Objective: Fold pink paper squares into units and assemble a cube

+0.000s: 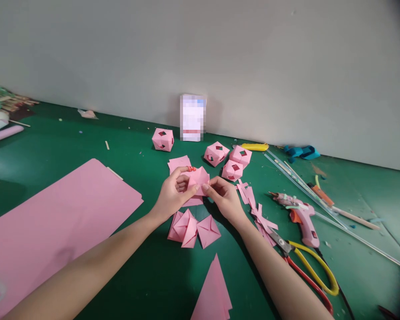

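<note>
Both hands hold one small pink folded paper (pixel 198 179) above the middle of the green table. My left hand (pixel 175 189) pinches its left side, with something red round a fingertip. At its lower right edge, my right hand (pixel 222 195) grips it between thumb and fingers. Beneath and behind the hands lie flat pink paper pieces (pixel 179 163). Nearer to me is a group of folded pink squares (pixel 186 227), one of them (pixel 209 231) a little to the right. Pink paper triangles (pixel 214 293) lie at the bottom.
Pink openwork paper shapes (pixel 216 154) stand behind the hands, near a propped blurred screen (pixel 193 118). Large pink sheets (pixel 76 213) cover the left. Paper strips (pixel 260 218), scissors (pixel 315 266), a pink glue gun (pixel 303 218) and a yellow cutter (pixel 255 146) lie right.
</note>
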Demonstrator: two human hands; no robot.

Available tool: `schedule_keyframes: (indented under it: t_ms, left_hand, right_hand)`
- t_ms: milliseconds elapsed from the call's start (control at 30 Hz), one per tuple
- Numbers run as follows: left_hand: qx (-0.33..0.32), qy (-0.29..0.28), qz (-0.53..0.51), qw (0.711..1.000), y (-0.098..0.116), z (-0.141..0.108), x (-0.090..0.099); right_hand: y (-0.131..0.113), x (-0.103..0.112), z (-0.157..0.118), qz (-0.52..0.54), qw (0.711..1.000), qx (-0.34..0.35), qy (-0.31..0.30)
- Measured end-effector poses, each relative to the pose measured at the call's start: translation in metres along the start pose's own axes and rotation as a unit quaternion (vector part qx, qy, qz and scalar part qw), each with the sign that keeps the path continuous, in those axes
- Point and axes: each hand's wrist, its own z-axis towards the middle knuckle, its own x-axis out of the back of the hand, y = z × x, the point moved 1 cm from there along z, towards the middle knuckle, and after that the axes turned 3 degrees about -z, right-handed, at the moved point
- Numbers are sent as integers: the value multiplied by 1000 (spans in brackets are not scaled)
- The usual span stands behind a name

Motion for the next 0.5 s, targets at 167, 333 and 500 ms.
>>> schedule_keyframes:
  t_ms: [167,333,500]
  left_hand:
    - [-4,-3,-4,1000,-2,0,2]
    - [-3,11,-4,1000,-2,0,1]
    - [-3,7,-12,1000,-3,1,1]
  right_hand:
    - [2,1,0,20,1000,-2,-5]
    - [0,0,1,17,1000,-2,1]
    - [-1,-1,1,21,1000,1,-8]
